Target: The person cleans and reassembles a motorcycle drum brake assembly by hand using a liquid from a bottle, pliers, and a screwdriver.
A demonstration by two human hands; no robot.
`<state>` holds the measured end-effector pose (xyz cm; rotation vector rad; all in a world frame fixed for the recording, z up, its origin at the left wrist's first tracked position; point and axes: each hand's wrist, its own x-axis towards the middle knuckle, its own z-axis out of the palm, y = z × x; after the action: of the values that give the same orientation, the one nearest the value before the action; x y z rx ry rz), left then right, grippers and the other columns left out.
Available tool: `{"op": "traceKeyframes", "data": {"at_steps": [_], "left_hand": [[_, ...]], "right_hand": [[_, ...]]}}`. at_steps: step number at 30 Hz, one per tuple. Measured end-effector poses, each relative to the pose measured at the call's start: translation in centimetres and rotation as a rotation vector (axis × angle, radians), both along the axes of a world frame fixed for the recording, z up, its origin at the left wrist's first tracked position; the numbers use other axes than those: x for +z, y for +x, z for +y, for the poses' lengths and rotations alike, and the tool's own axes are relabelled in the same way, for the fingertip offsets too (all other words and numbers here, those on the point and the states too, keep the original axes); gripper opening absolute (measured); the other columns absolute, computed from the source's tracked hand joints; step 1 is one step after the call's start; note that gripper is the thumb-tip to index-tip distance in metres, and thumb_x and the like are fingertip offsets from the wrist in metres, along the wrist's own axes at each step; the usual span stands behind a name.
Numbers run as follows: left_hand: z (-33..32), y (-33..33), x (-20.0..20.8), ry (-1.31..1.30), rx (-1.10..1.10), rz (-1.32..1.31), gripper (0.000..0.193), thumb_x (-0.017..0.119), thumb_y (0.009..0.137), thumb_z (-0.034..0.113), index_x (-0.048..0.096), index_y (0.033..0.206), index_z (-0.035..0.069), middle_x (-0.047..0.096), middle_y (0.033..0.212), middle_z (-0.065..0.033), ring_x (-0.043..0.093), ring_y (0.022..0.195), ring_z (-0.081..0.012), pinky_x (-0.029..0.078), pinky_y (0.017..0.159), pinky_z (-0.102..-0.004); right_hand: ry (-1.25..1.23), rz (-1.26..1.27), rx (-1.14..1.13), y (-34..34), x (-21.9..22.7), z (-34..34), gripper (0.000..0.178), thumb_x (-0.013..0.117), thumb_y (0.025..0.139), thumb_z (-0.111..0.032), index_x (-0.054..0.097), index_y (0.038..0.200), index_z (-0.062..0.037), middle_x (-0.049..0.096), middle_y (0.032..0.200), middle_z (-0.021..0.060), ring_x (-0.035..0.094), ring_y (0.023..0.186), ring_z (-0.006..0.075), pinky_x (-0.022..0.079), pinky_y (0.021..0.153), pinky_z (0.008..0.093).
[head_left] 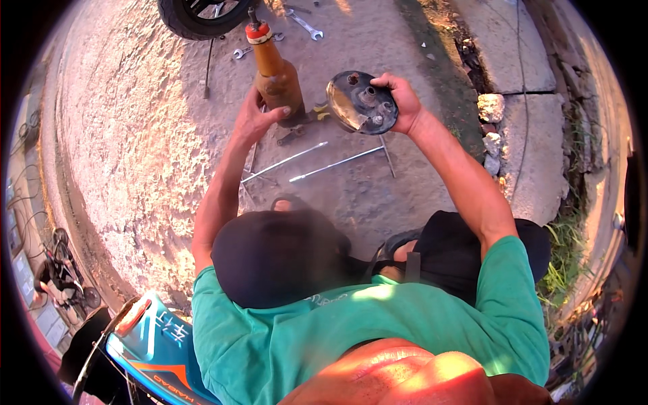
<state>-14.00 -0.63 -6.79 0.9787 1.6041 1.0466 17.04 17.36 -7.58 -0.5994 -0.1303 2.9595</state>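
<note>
My left hand (pixel 260 116) grips the lower body of a grimy brown plastic bottle (pixel 275 74) with a red collar near its top, held upright over the concrete ground. My right hand (pixel 403 101) holds a round, dirty metal plate (pixel 361 102) by its right edge, tilted so its inner face with small bosses and holes shows. The bottle and the plate are close together but apart. I squat, with my knees in dark shorts below my arms.
Long metal rods (pixel 336 164) and a bracket lie on the ground under my hands. Spanners (pixel 305 25) and a tyre (pixel 200 15) lie at the top. Stones (pixel 491 108) line a cracked slab on the right. A blue motorcycle tail (pixel 152 344) stands lower left.
</note>
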Motion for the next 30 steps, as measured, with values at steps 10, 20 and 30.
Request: {"op": "traceKeyframes", "data": {"at_steps": [10, 20, 30], "left_hand": [[6.1, 0.7, -4.7, 0.098, 0.112, 0.082, 0.080, 0.087, 0.081, 0.016, 0.045, 0.147, 0.001, 0.061, 0.139, -0.0135, 0.060, 0.130, -0.0257, 0.046, 0.112, -0.0391], [4.9, 0.7, -7.6, 0.142, 0.094, 0.117, 0.082, 0.088, 0.078, 0.018, 0.044, 0.145, 0.002, 0.058, 0.137, -0.0140, 0.059, 0.130, -0.0282, 0.045, 0.114, -0.0416], [3.4, 0.8, -7.5, 0.086, 0.167, 0.257, 0.084, 0.086, 0.081, 0.019, 0.041, 0.150, 0.000, 0.056, 0.143, -0.0159, 0.057, 0.132, -0.0287, 0.046, 0.113, -0.0417]], "right_hand": [[0.115, -0.213, -0.096, -0.1, 1.0, -1.2, 0.031, 0.058, 0.096, -0.019, 0.065, 0.116, 0.0034, 0.074, 0.111, 0.0170, 0.074, 0.100, 0.0291, 0.060, 0.097, 0.0456], [0.372, -0.321, -0.123, -1.0, 1.9, -2.4, 0.024, 0.058, 0.097, -0.016, 0.066, 0.112, 0.0016, 0.073, 0.106, 0.0106, 0.073, 0.094, 0.0198, 0.061, 0.086, 0.0356], [0.548, -0.309, -0.134, -1.6, 2.4, -3.0, 0.029, 0.057, 0.096, -0.013, 0.066, 0.118, 0.0032, 0.073, 0.109, 0.0101, 0.071, 0.093, 0.0163, 0.058, 0.085, 0.0316]]}}
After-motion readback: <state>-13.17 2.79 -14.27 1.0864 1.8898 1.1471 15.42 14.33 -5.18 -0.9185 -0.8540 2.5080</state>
